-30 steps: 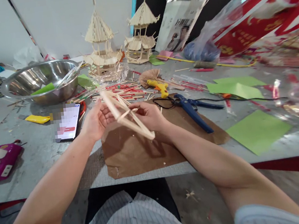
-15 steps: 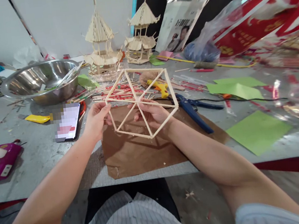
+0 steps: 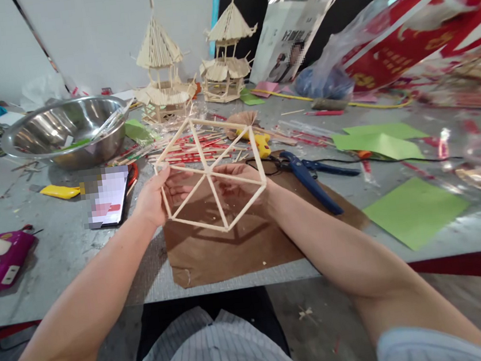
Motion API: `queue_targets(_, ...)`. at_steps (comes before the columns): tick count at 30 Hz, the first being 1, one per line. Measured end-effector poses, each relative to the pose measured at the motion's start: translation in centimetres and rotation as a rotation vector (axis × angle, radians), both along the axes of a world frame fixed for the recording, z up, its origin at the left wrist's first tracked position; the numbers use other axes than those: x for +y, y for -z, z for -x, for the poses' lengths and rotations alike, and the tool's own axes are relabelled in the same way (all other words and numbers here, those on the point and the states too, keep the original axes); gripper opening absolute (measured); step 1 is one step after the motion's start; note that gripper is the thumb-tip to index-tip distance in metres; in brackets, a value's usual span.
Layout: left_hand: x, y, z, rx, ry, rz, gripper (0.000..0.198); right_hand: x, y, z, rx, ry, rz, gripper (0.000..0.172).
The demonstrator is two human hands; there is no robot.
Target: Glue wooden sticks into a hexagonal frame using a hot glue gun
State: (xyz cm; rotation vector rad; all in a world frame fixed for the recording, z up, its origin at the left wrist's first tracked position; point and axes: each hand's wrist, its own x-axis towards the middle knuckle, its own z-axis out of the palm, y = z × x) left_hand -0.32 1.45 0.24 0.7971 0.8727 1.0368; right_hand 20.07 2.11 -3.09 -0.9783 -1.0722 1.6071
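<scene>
A hexagonal stick frame (image 3: 207, 170) of pale wood, with spokes meeting at its centre, is tilted above the brown board. My left hand (image 3: 155, 195) is closed on its left corner, thumb over the rim and fingers behind. On the other side, my right hand (image 3: 243, 181) holds the frame from behind, close to the hub and right-hand spokes; the sticks partly cover its fingers. Below lies the brown board (image 3: 232, 259). Blue-handled pliers (image 3: 311, 187) rest at its right edge, and a yellow glue gun (image 3: 260, 142) sits beyond the frame.
Two stick pagoda models (image 3: 159, 56) stand at the back. A steel basin (image 3: 68, 159) and a phone (image 3: 110, 198) are on the left, with a yellow cutter (image 3: 61, 191) and a purple device (image 3: 4, 259). Red-wrapped sticks (image 3: 193, 148) lie behind the frame. Green paper (image 3: 415, 212) lies right.
The stick frame has shifted left and slightly toward me. My left hand now reaches further behind its left side, and my right hand sits nearer the frame's right edge.
</scene>
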Motion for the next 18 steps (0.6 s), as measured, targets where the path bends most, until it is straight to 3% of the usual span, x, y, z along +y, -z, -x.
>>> queue_targets(4, 0.3, 0.0, 0.4, 0.008, -0.036, -0.014, 0.032, 1.9, 0.3, -1.4, -0.071, 0.435, -0.048, 0.016)
queue_targets(6, 0.4, 0.1, 0.4, 0.018, -0.048, -0.048, 0.031, 2.1, 0.2, -2.0, -0.182, 0.647, -0.234, 0.015)
queue_targets(8, 0.2, 0.2, 0.3, 0.037, -0.067, -0.078, 0.030, 1.6, -0.2, -2.1, -0.372, 0.771, -0.506, 0.019)
queue_targets(10, 0.0, 0.2, 0.1, 0.060, -0.088, -0.101, 0.030, 0.5, -0.5, -1.8, -0.589, 0.747, -0.743, 0.024)
queue_targets(12, -0.3, 0.0, -0.1, 0.080, -0.099, -0.116, 0.030, -0.7, -0.7, -1.1, -0.762, 0.586, -0.858, 0.028)
queue_targets(15, -0.6, -0.1, -0.4, 0.092, -0.099, -0.136, 0.028, -1.8, -0.7, 0.0, -0.927, 0.380, -0.891, 0.031)
queue_targets(18, -0.7, -0.1, -0.5, 0.097, -0.108, -0.130, 0.027, -1.9, -0.5, 0.4, -1.031, 0.323, -0.885, 0.029)
